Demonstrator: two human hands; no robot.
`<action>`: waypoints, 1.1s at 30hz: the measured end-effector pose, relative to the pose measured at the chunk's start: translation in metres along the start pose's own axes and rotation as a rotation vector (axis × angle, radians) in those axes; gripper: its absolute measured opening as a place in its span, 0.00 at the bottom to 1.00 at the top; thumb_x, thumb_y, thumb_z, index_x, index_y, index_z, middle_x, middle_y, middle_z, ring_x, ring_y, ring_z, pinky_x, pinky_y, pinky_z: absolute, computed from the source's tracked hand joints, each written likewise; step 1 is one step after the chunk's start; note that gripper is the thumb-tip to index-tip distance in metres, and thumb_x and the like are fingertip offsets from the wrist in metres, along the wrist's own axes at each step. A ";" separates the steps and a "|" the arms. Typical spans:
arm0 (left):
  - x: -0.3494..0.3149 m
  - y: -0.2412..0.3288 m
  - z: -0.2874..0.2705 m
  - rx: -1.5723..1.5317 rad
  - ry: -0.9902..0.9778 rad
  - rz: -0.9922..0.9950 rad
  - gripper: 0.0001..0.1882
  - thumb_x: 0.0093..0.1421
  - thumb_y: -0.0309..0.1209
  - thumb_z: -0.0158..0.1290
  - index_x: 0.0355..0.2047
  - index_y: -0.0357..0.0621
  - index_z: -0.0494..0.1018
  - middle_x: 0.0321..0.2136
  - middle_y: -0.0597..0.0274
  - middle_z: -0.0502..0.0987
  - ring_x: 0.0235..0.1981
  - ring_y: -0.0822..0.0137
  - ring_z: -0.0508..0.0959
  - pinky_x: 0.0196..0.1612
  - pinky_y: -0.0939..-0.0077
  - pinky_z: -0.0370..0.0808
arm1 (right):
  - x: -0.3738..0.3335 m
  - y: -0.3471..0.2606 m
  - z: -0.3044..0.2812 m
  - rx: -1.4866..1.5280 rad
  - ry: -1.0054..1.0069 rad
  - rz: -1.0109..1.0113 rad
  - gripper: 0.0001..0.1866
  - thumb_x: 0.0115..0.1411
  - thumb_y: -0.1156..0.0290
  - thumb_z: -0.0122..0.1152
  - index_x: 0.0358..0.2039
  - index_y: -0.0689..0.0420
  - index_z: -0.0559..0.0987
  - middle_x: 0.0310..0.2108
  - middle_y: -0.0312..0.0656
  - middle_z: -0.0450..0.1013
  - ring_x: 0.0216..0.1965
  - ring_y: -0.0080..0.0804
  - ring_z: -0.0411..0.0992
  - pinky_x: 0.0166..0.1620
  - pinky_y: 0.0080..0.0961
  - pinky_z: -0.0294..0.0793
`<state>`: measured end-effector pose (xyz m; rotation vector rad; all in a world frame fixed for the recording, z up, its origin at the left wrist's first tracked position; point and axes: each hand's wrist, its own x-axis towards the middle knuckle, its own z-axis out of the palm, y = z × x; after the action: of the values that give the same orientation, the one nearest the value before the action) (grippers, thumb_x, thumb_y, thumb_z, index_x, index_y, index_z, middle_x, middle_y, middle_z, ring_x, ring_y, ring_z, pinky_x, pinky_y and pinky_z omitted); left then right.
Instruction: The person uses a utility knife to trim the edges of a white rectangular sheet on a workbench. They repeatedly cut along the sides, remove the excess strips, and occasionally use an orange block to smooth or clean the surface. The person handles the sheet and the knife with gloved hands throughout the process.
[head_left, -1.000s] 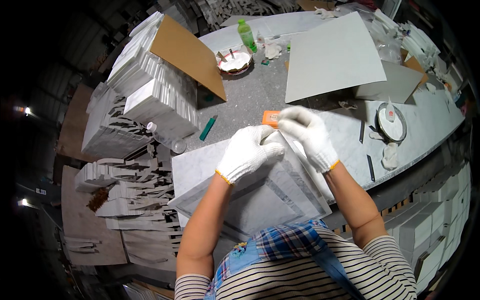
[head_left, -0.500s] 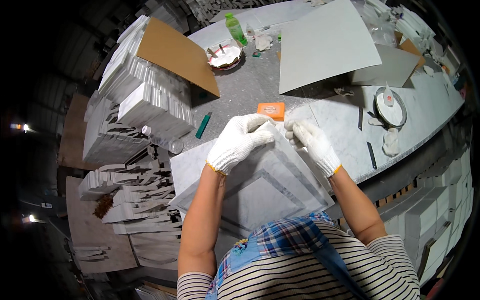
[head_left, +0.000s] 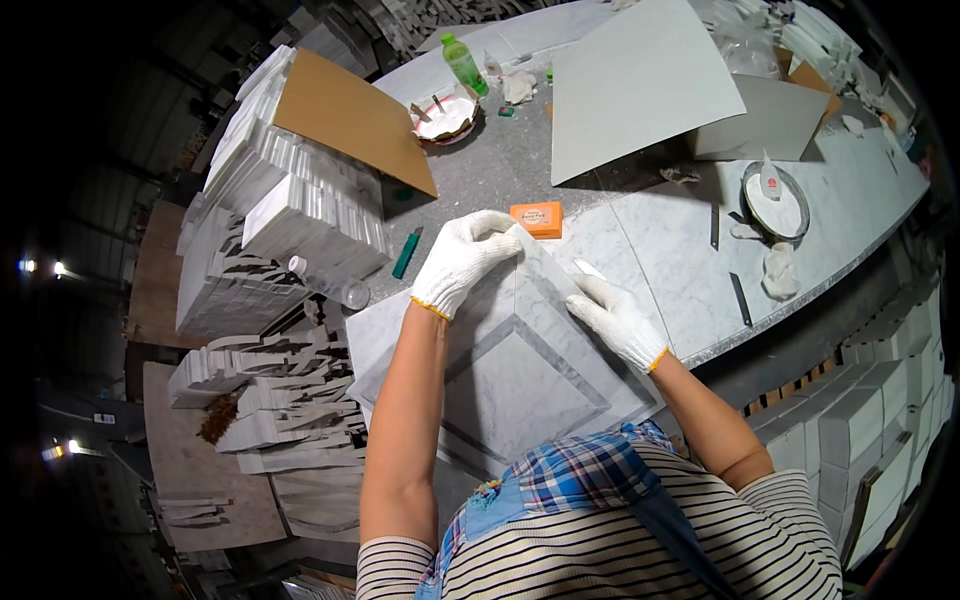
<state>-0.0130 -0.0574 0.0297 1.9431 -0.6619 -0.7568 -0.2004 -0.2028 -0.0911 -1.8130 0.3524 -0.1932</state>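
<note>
A square marble tile point(head_left: 530, 376) with a grey inlaid border lies in front of me, one corner pointing away. My left hand point(head_left: 466, 262), in a white knit glove, is closed on that far corner, thumb and fingers pinching it. My right hand point(head_left: 612, 316), gloved alike, rests along the tile's right edge with its fingers stretched out and nothing held. Just beyond the far corner sits an orange box point(head_left: 537, 220). A green-handled tool point(head_left: 407, 254) lies left of my left hand.
Stacked marble pieces point(head_left: 310, 225) and a brown board point(head_left: 355, 120) stand at left, near a clear bottle point(head_left: 340, 287). A large pale panel point(head_left: 640, 95) leans at the back. A round dish of white paste point(head_left: 776, 210) and a dark strip point(head_left: 740, 300) lie at right.
My right hand has come away from the far corner, moving down the tile's right edge, and its fingers have straightened. My left hand keeps its hold on the corner.
</note>
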 end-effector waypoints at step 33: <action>-0.012 0.002 -0.008 0.043 -0.040 0.073 0.20 0.64 0.37 0.57 0.50 0.34 0.80 0.43 0.60 0.84 0.44 0.71 0.79 0.54 0.75 0.73 | -0.005 0.000 -0.001 0.259 0.109 0.062 0.17 0.72 0.67 0.53 0.53 0.65 0.80 0.42 0.39 0.79 0.43 0.23 0.73 0.49 0.22 0.73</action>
<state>-0.0160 -0.0452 0.0371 1.9365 -0.7750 -0.7433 -0.2050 -0.2021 -0.0905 -1.5381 0.4387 -0.2818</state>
